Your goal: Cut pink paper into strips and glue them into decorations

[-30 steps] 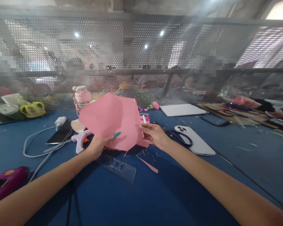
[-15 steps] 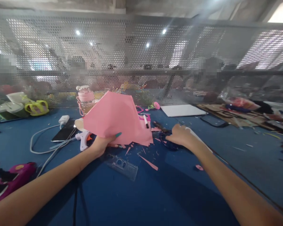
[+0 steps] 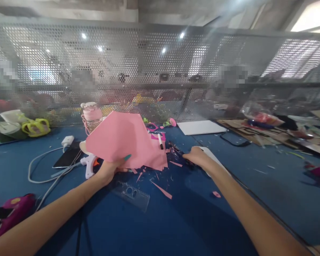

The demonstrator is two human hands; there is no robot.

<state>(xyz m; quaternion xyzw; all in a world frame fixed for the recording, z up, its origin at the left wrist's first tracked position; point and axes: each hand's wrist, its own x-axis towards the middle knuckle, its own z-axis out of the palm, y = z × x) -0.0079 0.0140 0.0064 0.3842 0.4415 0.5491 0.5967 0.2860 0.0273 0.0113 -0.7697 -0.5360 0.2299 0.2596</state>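
My left hand [image 3: 108, 170] pinches the lower edge of a large, angular pink sheet [image 3: 122, 138], thumb on its face and fingers behind. The sheet stands tilted up from the table. To its right my right hand [image 3: 196, 156] is closed on a dark pair of scissors [image 3: 177, 148], whose blades point away to the left; the handles are mostly covered by the hand. More pink material [image 3: 161, 158] lies beside the sheet, with a black-and-white marker [image 3: 160, 141] on it. Pink offcuts [image 3: 162, 190] and a clear plastic ruler [image 3: 133, 195] lie in front.
A white glue gun [image 3: 89, 165], a phone [image 3: 66, 156] and a white cable are left of the sheet. A pink bottle [image 3: 92, 115] stands behind. A white board [image 3: 201, 127] lies at the back. A perforated metal screen [image 3: 138, 64] closes the far side.
My right hand has shifted slightly and now covers more of the scissors' blue handles. The view has moved a little; my left hand keeps its hold on the pink sheet.
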